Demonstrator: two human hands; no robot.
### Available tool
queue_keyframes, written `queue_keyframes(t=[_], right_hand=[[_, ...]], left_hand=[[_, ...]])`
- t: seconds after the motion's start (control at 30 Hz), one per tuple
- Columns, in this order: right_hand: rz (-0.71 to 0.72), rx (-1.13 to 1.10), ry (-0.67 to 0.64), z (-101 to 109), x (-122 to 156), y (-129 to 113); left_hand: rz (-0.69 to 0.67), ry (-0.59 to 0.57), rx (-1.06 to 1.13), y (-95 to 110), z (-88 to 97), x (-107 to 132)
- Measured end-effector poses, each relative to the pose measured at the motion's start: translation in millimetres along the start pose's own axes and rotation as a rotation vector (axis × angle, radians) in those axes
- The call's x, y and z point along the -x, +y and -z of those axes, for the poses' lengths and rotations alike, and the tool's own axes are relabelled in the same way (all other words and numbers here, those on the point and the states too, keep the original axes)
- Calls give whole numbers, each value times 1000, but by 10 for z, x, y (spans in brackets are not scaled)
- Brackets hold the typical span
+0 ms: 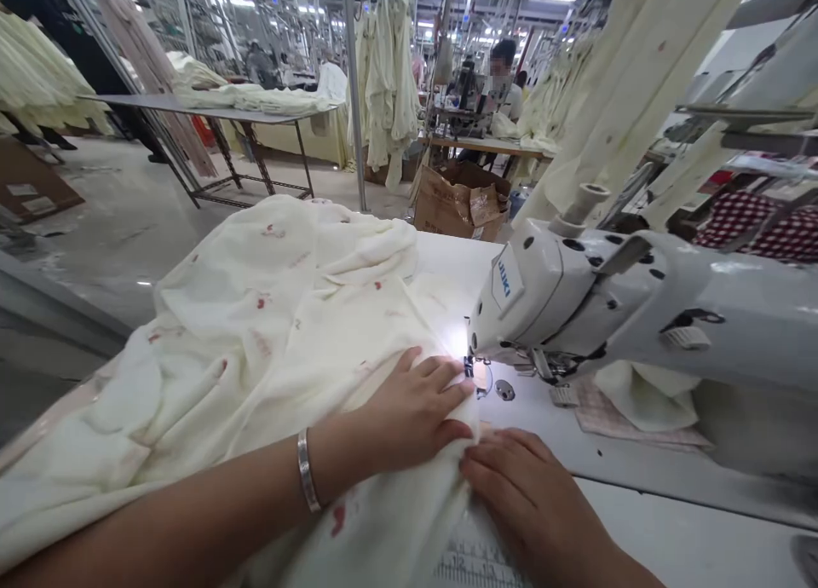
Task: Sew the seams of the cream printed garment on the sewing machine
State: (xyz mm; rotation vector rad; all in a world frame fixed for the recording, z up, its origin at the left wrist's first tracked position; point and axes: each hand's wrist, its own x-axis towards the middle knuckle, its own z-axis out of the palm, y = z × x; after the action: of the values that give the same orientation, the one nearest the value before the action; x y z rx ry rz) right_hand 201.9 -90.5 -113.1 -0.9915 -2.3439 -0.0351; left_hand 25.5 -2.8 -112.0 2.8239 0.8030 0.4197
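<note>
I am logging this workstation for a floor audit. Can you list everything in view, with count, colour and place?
cream fabric: one, cream with red marks, heaped on the table
sewing machine: one, white, right
sewing table: one, white, under the fabric
cardboard box: one, brown, on the floor behind
hanging garments: several, cream, centre back
metal table: one, grey, back left
co-worker: one, seated far back
bracelet: one, silver, left wrist
left hand: flat on the fabric near the needle
right hand: at the fabric edge
</note>
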Motion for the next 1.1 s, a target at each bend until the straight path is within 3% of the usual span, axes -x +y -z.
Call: queue_keyframes(t=[0.13,0.3,0.6,0.9,1.0,1.1], right_hand=[[-46,47,38,-65,99,-31],[-40,154,-4,-64,207,-80],[-59,208,-35,-9,50,97],[-133,290,-79,-98,-92,465],[-149,286,-90,-36,-189,385],[-116,125,-89,42,-439,82]], left_hand=[[-24,39,-13,-13,-48,4],[-310,59,-33,-36,-97,12],[-337,67,5,-240,-103,-190],[-183,113,-40,-478,-14,-503],[-63,167,-68,-445,-8,-491],[124,140,-114,-265,-52,-300]])
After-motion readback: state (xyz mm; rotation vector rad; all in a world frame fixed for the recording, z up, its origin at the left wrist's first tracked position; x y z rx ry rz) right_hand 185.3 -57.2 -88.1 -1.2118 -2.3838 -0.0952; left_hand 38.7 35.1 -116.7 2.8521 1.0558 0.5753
